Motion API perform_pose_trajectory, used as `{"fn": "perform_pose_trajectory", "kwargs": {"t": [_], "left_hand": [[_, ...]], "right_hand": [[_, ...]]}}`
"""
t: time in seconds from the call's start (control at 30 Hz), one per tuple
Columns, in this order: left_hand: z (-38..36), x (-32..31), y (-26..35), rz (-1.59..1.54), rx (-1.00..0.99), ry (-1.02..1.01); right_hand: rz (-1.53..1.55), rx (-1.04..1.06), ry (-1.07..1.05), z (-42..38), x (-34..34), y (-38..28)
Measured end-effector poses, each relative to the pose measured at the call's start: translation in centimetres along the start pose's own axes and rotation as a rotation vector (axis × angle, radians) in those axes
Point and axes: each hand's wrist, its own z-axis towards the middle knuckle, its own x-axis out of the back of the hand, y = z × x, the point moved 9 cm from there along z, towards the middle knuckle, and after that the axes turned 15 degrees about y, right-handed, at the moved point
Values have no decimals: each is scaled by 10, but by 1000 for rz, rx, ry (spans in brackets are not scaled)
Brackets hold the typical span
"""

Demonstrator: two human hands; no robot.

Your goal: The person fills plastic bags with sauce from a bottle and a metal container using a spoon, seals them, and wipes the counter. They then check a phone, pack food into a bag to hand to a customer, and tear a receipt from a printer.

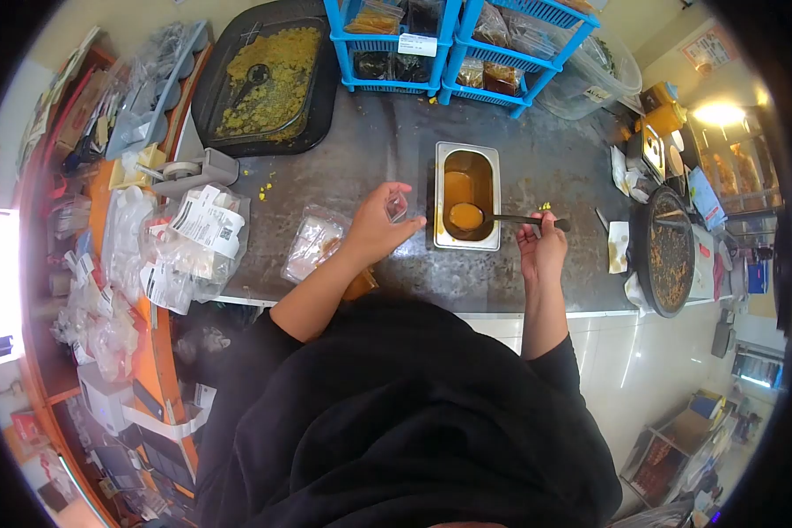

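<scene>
Sideways, the right hand's [546, 251] ladle [512, 217] crosses the pan's [440, 180] edge, counter space [361, 163] around

The metal container [495, 172] is silver, its liquid [457, 187] orange-brown. To its right the ladle handle [514, 219] is black. Beyond the container, 2 racks [447, 44] are blue; left of it, a black tray [319, 106] bears yellow-green food [277, 66]; under it, the grey tabletop [378, 114] is mottled brown.

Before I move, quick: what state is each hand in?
Left hand: curled around a small clear plastic item, exact type unclear.
Right hand: closed, holding the ladle by its dark handle.
</scene>
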Motion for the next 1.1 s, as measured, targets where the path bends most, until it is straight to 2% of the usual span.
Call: {"fn": "perform_pose_trajectory", "kwargs": {"t": [0.33,0.53,0.83,0.93,1.1], "left_hand": [[14,-17,97,135,-439,164],[23,-37,129,100,-522,186],[30,-49,132,90,-459,197],[32,-49,128,53,-381,209],[34,-50,125,36,-368,193]], "right_hand": [[151,302,-93,-45,-46,-92],[244,446,-170,-65,-64,-134],[317,805,-420,-101,-79,-172],[378,913,-493,-115,-80,-178],[361,1225,-636,-153,-78,-185]]}}
